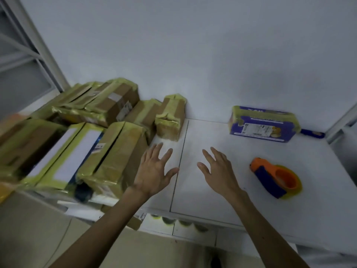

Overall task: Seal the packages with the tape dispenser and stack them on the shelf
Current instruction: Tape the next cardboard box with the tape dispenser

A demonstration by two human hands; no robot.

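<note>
Both hands out over the white shelf (pixel 222 200), palms down, fingers spread and released, holding nothing. Can't tell if the fingertips touch the surface. Left hand (pixel 154 171) sits just beside the nearest cardboard box (pixel 119 155), taped in yellow, apart from it. More taped cardboard packages (pixel 77 117) are piled further left of that hand, the far-left ones blurred. A small taped box (pixel 171 117) stands beyond the left hand against the wall. Right hand (pixel 218 171) is near the left one, a seam in the shelf between them. The tape dispenser (pixel 276 178), orange and blue with a yellow roll, lies on the shelf to the right of the right hand, not touched. A purple package (pixel 262 126) with yellow tape at its ends lies beyond the right hand near the wall.
</note>
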